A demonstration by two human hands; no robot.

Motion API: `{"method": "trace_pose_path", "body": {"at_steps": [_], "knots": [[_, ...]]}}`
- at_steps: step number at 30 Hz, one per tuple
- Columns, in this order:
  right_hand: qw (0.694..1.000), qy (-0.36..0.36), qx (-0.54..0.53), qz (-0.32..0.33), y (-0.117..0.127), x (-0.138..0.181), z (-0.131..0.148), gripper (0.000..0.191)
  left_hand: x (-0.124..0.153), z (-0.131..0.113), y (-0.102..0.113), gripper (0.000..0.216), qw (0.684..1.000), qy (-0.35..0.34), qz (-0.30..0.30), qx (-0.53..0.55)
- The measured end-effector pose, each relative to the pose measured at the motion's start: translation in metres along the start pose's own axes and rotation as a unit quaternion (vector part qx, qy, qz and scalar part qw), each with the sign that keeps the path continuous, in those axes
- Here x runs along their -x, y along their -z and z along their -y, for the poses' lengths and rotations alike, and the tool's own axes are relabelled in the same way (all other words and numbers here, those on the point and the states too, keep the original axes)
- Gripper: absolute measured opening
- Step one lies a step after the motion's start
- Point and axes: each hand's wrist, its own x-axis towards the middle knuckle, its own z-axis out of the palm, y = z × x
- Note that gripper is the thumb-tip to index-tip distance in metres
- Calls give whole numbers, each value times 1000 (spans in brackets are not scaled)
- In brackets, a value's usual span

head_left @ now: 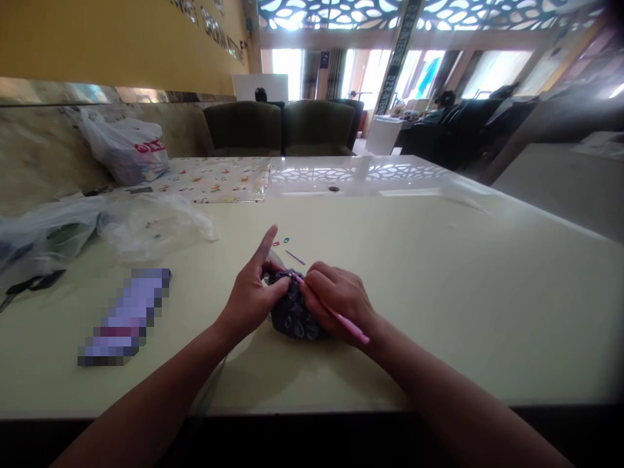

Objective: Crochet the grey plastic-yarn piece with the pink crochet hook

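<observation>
"So, what are the fingers doing?"

"The right hand [338,292] is curled round a pink hook [353,327]; the left hand [253,286] pinches a dark grey yarn piece [295,318], index finger sticking up."

"Where is that piece?"

"Between the hands, at the pale table [463,292], the hook's front end at its upper part. The right fist covers some of its side."

"And around it?"

"Just beyond, a purple needle [295,257], then a red clip [275,244] and a blue clip [286,240]. Leftward lies a pixelated purple object [124,318], with a black-handled tool [46,281] farther out."

"Containers?"

"A crumpled clear bag [141,218] with small bits in or on it, I can't tell which. Beside it, a second clear bag [82,208] holds something dark green [65,235]. Farther back, near a patterned cover [214,175], bulges a white carrier bag [129,146] with red print, its contents unclear. Dark chairs [316,127] stand past the far edge."
</observation>
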Motion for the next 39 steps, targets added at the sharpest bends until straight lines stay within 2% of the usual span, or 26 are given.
{"method": "trace_pose_path", "body": {"at_steps": [2,4,8,11,13,15,20,29,33,36,39], "knots": [[995,21,97,-27,-7,2,3,27,2,0,-4,94,999,12,0,40],[987,24,154,-51,-12,4,6,28,4,0,-7,97,990,59,13,126],[979,28,186,-79,-13,5,10,27,2,-2,-7,98,932,187,67,304],[984,69,133,-92,-9,5,8,26,-1,-4,0,94,888,244,134,365],[991,87,51,-82,-4,5,4,22,-3,-5,5,94,869,250,172,390],[995,70,-45,-51,0,4,-1,17,-4,-4,9,97,861,242,195,403],[980,3,-198,35,11,0,-12,12,-8,0,16,99,871,226,197,389],[961,-27,-267,67,27,-6,-18,16,-15,2,23,95,891,202,162,372],[938,-96,-325,66,31,-7,-19,20,-16,3,24,86,909,169,158,346],[917,-123,-377,38,26,-8,-18,20,-15,3,20,78,920,146,155,329],[918,-133,-373,9,15,-7,-13,19,-11,3,12,73,920,158,142,329]]}}
